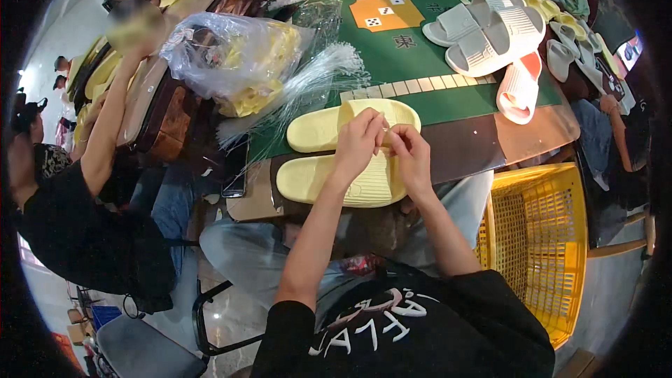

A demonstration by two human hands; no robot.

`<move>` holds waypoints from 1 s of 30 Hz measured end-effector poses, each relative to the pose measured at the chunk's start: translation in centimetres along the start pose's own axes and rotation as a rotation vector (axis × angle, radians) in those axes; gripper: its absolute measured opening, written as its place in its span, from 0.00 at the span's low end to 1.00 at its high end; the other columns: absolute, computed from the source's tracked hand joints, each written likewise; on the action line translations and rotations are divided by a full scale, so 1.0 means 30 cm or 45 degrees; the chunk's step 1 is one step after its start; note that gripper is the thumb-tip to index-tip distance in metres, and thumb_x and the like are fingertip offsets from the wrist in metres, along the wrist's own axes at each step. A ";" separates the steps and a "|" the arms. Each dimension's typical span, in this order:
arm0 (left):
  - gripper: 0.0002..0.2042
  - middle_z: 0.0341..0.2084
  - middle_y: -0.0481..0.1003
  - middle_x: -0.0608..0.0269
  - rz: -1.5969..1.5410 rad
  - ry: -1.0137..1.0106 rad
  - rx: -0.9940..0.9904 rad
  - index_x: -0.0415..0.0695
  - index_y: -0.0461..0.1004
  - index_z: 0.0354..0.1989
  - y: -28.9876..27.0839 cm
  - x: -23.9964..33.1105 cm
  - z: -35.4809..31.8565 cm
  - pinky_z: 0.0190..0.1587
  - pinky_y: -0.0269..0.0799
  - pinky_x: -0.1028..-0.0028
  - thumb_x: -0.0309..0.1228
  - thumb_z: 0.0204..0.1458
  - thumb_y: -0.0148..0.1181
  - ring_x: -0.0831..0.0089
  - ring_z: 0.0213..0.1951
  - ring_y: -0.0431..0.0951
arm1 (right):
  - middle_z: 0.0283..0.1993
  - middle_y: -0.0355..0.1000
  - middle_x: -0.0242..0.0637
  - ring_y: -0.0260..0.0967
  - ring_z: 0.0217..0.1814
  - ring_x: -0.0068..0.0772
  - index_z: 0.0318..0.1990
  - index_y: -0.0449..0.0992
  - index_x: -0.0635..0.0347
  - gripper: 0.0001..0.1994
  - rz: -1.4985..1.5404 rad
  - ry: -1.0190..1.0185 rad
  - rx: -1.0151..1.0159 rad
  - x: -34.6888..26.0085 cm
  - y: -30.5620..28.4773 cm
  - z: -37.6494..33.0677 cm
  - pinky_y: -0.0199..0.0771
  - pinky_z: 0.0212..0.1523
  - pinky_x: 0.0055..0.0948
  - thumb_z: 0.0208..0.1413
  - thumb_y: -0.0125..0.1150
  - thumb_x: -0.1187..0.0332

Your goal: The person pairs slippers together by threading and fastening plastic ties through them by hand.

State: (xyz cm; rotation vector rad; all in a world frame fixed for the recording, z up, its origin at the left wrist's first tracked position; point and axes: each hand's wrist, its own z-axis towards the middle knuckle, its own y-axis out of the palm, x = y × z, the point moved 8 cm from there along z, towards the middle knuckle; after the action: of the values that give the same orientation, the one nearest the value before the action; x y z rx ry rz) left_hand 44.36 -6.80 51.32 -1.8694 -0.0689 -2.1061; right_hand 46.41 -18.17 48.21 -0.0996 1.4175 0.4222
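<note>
Two pale yellow slide slippers lie side by side at the table's near edge. My left hand (360,141) is over the straps, its fingers pinched together. Close beside it, my right hand (410,157) is closed in a pinch too. Whatever thin thing is between the fingertips is too small to make out. The far slipper (313,131) sits partly behind my left hand. Below my hands is the near slipper (304,178), its ribbed strap to the right. A bundle of thin clear plastic strands (315,80) lies left of the slippers.
A clear bag with yellow contents (231,56) sits at the left, near another person's arm (112,105). Grey slippers (490,31) are stacked at the far right, above a white-and-orange slipper (519,91). A yellow plastic basket (577,238) stands by my right leg.
</note>
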 end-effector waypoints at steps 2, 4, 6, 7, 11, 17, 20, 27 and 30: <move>0.12 0.09 0.63 0.66 0.022 0.011 0.006 0.38 0.69 0.27 -0.003 -0.001 -0.001 0.16 0.58 0.77 0.32 0.57 0.44 0.80 0.12 0.63 | 0.27 0.66 0.27 0.60 0.27 0.15 0.35 0.69 0.65 0.04 -0.014 -0.011 -0.003 0.010 0.001 0.000 0.63 0.29 0.16 0.57 0.51 0.74; 0.10 0.10 0.63 0.66 0.080 -0.017 0.006 0.38 0.69 0.30 -0.008 -0.001 -0.002 0.18 0.58 0.76 0.31 0.57 0.44 0.79 0.13 0.63 | 0.28 0.66 0.28 0.61 0.29 0.15 0.36 0.70 0.66 0.05 -0.031 -0.029 -0.012 0.026 0.000 0.002 0.64 0.29 0.17 0.56 0.52 0.73; 0.10 0.10 0.63 0.66 0.105 -0.004 0.008 0.38 0.69 0.31 -0.008 -0.004 0.000 0.19 0.58 0.75 0.32 0.57 0.44 0.78 0.14 0.64 | 0.29 0.66 0.28 0.61 0.29 0.15 0.37 0.70 0.66 0.05 -0.009 -0.045 -0.013 0.029 -0.001 0.003 0.64 0.30 0.17 0.56 0.53 0.73; 0.10 0.10 0.63 0.65 0.131 0.010 0.012 0.38 0.68 0.32 -0.011 -0.002 -0.001 0.20 0.59 0.75 0.32 0.57 0.45 0.78 0.15 0.64 | 0.31 0.66 0.29 0.62 0.29 0.16 0.38 0.71 0.66 0.06 0.015 -0.061 -0.016 0.026 0.001 0.003 0.64 0.30 0.17 0.56 0.53 0.73; 0.09 0.11 0.64 0.64 0.187 -0.001 0.055 0.40 0.68 0.35 -0.016 -0.004 -0.004 0.21 0.59 0.73 0.33 0.55 0.47 0.76 0.17 0.65 | 0.32 0.68 0.27 0.62 0.30 0.14 0.41 0.72 0.66 0.07 -0.083 -0.153 -0.016 -0.007 0.002 -0.005 0.65 0.32 0.17 0.57 0.51 0.74; 0.09 0.12 0.65 0.63 0.208 0.014 0.074 0.40 0.67 0.37 -0.018 -0.013 -0.002 0.21 0.59 0.72 0.34 0.55 0.48 0.75 0.16 0.66 | 0.30 0.63 0.28 0.61 0.30 0.15 0.42 0.74 0.66 0.08 -0.168 -0.220 -0.013 -0.025 0.003 -0.010 0.64 0.31 0.16 0.56 0.53 0.74; 0.09 0.12 0.66 0.62 0.237 0.014 0.072 0.41 0.67 0.38 -0.016 -0.010 -0.004 0.22 0.60 0.71 0.33 0.55 0.48 0.74 0.17 0.67 | 0.30 0.63 0.28 0.61 0.29 0.15 0.41 0.74 0.65 0.08 -0.182 -0.212 -0.008 -0.032 0.002 -0.012 0.64 0.31 0.17 0.55 0.53 0.74; 0.08 0.12 0.68 0.61 0.281 0.070 0.086 0.41 0.67 0.37 -0.013 0.010 -0.009 0.23 0.61 0.69 0.33 0.55 0.48 0.70 0.18 0.70 | 0.30 0.63 0.27 0.61 0.30 0.15 0.41 0.74 0.65 0.08 -0.175 -0.188 0.033 -0.022 0.000 -0.010 0.64 0.30 0.16 0.55 0.54 0.74; 0.08 0.12 0.69 0.61 0.181 0.002 0.082 0.38 0.67 0.33 -0.012 -0.002 -0.011 0.18 0.62 0.74 0.30 0.54 0.51 0.75 0.15 0.69 | 0.31 0.64 0.28 0.61 0.30 0.14 0.40 0.74 0.65 0.08 -0.179 -0.205 0.066 -0.016 -0.003 -0.011 0.64 0.30 0.16 0.55 0.54 0.74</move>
State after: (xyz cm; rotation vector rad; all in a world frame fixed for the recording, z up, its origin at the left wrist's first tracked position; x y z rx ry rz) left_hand 43.95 -6.53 51.28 -1.7809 -0.0029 -1.9864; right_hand 46.08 -18.47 48.60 -0.1199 1.2535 0.2710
